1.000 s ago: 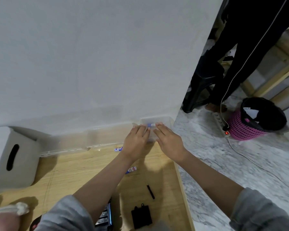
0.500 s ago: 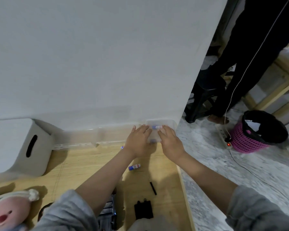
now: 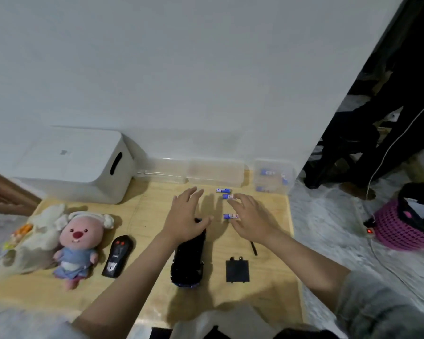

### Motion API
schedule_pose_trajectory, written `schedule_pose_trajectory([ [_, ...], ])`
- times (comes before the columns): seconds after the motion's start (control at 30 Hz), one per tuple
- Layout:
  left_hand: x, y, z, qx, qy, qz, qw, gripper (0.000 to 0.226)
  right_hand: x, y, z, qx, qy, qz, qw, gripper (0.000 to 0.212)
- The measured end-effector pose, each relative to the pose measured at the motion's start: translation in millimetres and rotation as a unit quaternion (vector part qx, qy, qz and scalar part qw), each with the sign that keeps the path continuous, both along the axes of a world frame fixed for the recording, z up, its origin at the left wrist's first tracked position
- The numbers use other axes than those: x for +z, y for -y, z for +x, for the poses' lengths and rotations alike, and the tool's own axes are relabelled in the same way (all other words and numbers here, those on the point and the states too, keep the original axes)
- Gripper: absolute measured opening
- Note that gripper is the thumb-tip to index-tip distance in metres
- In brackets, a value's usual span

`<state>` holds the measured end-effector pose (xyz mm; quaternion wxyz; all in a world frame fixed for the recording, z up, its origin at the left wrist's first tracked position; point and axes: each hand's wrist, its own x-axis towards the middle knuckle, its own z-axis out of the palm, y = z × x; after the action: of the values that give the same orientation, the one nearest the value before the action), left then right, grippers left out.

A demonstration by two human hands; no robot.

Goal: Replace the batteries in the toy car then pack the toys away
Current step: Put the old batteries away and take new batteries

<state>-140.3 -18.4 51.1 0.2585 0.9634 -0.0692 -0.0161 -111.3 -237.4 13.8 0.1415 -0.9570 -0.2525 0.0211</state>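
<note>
The black toy car (image 3: 188, 259) lies on the wooden table (image 3: 267, 285), partly under my left hand (image 3: 185, 218), which hovers open above its far end. My right hand (image 3: 251, 217) is open over three loose blue batteries: one (image 3: 223, 190), a second (image 3: 228, 197) and a third (image 3: 230, 216). The black battery cover (image 3: 237, 268) and a small black screwdriver (image 3: 253, 248) rest near the right edge. A clear battery box (image 3: 272, 176) with more blue batteries stands at the back right. The black remote (image 3: 118, 255) lies left of the car.
A pink plush doll (image 3: 77, 243) and a white plush toy (image 3: 34, 238) sit at the left. A white storage bin (image 3: 74, 165) and clear plastic boxes (image 3: 214, 172) line the wall. On the floor to the right: a pink basket (image 3: 406, 221), power strip, a person's legs.
Both hands have pulled back from the clear battery box toward me and spread open. The view has tilted down, so the car, remote and plush toys now show.
</note>
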Motion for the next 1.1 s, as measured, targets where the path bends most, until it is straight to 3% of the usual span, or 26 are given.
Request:
schedule_pose_trajectory([
  [0.2,-15,-34,-61,0.044,-0.047,-0.013,0.998,0.117,-7,-27,11,0.017,-0.024,-0.093,0.995,0.062],
  [0.33,-24,-46,-86,0.051,-0.115,-0.068,0.990,0.127,-20,-29,27,0.008,-0.020,-0.141,0.990,0.065],
  [0.5,-32,-49,-97,0.028,-0.158,-0.087,0.983,0.127,-32,-32,36,-0.018,-0.025,-0.113,0.993,0.063],
  [0.7,-39,-48,-98,0.009,-0.187,-0.069,0.980,0.121,-43,-44,38,-0.094,-0.003,-0.084,0.992,0.033],
  [0.87,-38,-45,-97,0.014,-0.215,-0.100,0.971,0.122,-43,-46,38,-0.117,-0.020,-0.026,0.993,0.029],
  [1.1,-36,-42,-95,0.026,-0.246,-0.162,0.955,0.126,-33,-53,40,-0.067,-0.071,-0.097,0.990,0.022],
])
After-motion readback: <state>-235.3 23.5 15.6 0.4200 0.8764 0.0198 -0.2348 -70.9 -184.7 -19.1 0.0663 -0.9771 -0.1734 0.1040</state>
